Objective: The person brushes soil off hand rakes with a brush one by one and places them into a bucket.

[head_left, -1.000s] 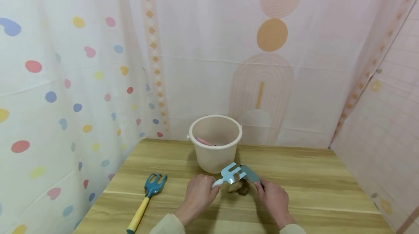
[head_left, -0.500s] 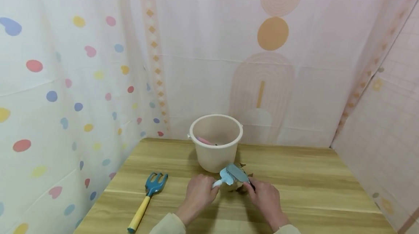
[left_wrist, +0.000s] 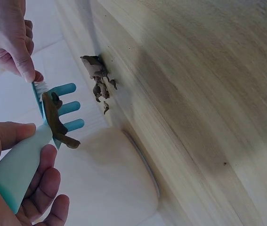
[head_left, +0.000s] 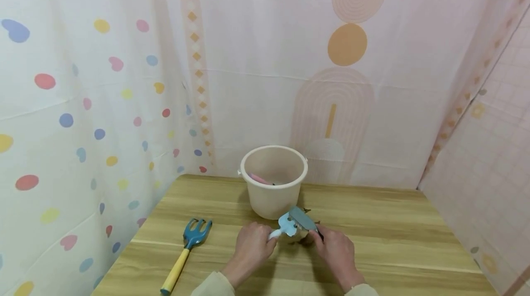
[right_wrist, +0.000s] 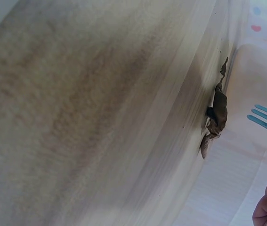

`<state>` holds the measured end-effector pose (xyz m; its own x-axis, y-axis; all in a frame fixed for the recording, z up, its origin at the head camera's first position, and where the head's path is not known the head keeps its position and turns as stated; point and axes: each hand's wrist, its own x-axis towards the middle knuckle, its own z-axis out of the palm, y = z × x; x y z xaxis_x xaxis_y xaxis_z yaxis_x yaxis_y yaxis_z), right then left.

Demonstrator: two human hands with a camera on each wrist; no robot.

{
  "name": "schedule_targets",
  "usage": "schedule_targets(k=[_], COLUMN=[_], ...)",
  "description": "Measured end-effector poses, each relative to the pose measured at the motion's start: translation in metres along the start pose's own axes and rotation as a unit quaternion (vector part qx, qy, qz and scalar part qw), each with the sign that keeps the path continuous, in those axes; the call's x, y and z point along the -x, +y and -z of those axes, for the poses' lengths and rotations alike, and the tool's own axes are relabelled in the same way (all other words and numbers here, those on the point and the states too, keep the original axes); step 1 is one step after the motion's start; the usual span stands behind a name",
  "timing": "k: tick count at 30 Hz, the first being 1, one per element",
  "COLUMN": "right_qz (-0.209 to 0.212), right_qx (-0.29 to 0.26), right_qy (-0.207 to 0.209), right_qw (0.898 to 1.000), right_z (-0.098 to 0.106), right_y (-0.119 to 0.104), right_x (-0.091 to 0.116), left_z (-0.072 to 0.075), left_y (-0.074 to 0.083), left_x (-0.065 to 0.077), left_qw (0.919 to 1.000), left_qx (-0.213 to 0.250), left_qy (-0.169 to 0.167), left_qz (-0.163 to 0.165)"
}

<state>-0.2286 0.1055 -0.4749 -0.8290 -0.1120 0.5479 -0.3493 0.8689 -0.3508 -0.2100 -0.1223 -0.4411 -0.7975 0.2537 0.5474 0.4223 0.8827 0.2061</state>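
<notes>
My left hand (head_left: 252,243) grips the pale handle of a light blue garden hand fork (head_left: 286,224), its tines pointing away to the right. Brown, mud-like lumps (left_wrist: 53,117) cling to the fork in the left wrist view. My right hand (head_left: 337,250) holds a grey-blue brush (head_left: 302,218), whose white bristles (left_wrist: 41,88) lie against the fork near the tines. Both tools are held above the table. On the wood below lies a pile of brown lumps (left_wrist: 94,70), partly hidden by the brush in the head view.
A cream bucket (head_left: 273,199) with a pink item (head_left: 260,179) inside stands just behind the tools. On the left of the wooden table (head_left: 393,240) lies a darker blue hand fork with a yellow handle (head_left: 175,270). Patterned curtains (head_left: 248,56) enclose the back and sides.
My right hand has moved left, bringing the brush from beside the tines onto the fork; it then shifts only slightly. The left hand stays nearly still. More brown bits show on the table.
</notes>
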Motion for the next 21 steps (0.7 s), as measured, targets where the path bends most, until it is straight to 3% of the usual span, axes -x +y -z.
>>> schedule_targets(k=[10, 16, 21], right_qz=[-0.001, -0.028, -0.077], right_qx=[0.0, -0.017, -0.033], right_qy=[0.009, -0.02, -0.034], right_qw=[1.0, 0.999, 0.996], right_z=[0.001, 0.004, 0.01], right_y=[0.003, 0.001, 0.002], right_x=[-0.002, -0.002, -0.005], left_z=[0.001, 0.0, -0.001], left_y=[0.0, -0.001, -0.001], left_x=[0.0, 0.0, 0.001], left_qw=[0.9999, 0.9999, 0.9999], left_qx=[0.002, -0.006, -0.014], left_qy=[-0.007, -0.011, 0.0], left_qz=[0.008, 0.006, -0.005])
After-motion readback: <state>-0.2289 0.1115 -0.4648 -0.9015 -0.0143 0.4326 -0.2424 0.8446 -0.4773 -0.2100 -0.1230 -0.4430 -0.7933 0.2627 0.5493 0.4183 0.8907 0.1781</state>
